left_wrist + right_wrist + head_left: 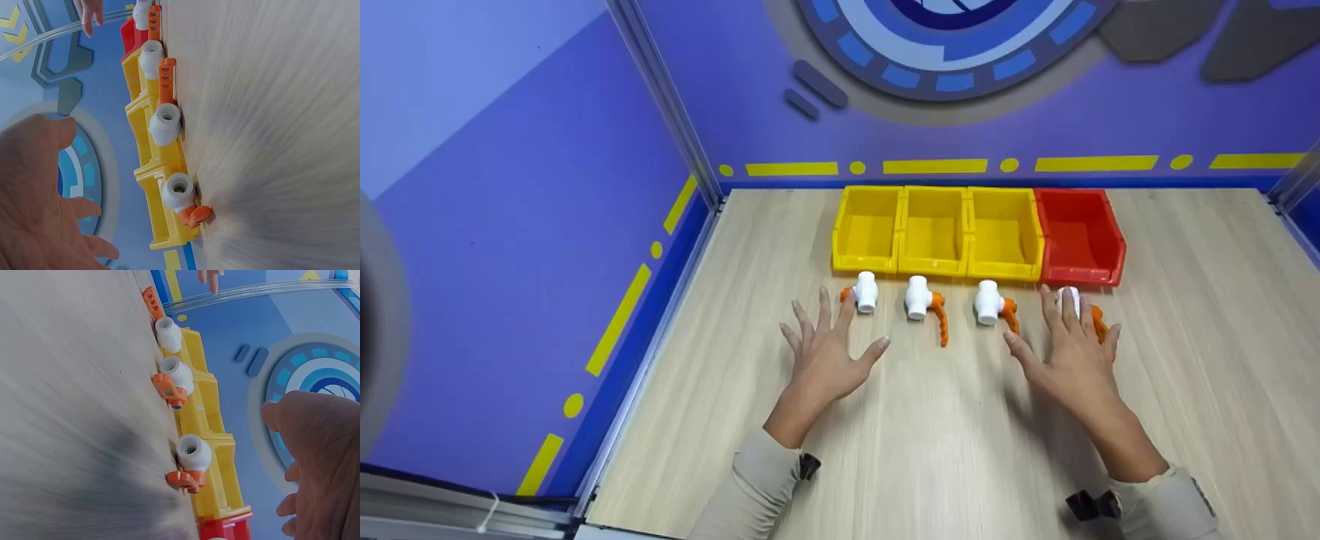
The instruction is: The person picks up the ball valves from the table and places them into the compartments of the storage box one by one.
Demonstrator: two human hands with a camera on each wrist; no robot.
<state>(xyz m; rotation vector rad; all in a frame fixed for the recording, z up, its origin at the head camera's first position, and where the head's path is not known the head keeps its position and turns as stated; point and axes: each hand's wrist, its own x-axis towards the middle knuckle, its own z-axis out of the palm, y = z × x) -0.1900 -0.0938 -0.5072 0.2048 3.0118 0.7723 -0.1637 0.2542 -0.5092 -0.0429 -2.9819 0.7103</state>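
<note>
Several white ball valves with orange handles stand in a row on the table. My left hand (826, 361), fingers spread and holding nothing, hovers by the leftmost valve (867, 291); its fingertips overlap that valve's orange handle in the head view. Between the hands are a second valve (917, 298) and a third valve (988, 302), handles at their right sides. My right hand (1074, 364) is likewise spread and holds nothing. Its fingers partly hide the rightmost valve, whose orange handle (1099, 324) shows beside them. Both wrist views show the hands raised above the tabletop.
Behind the valves, three yellow bins (935, 268) and a red bin (1082, 276) stand side by side, open tops facing me. The wooden tabletop (930, 450) is bounded by a blue printed back wall (735, 97) and a left side panel (510, 247).
</note>
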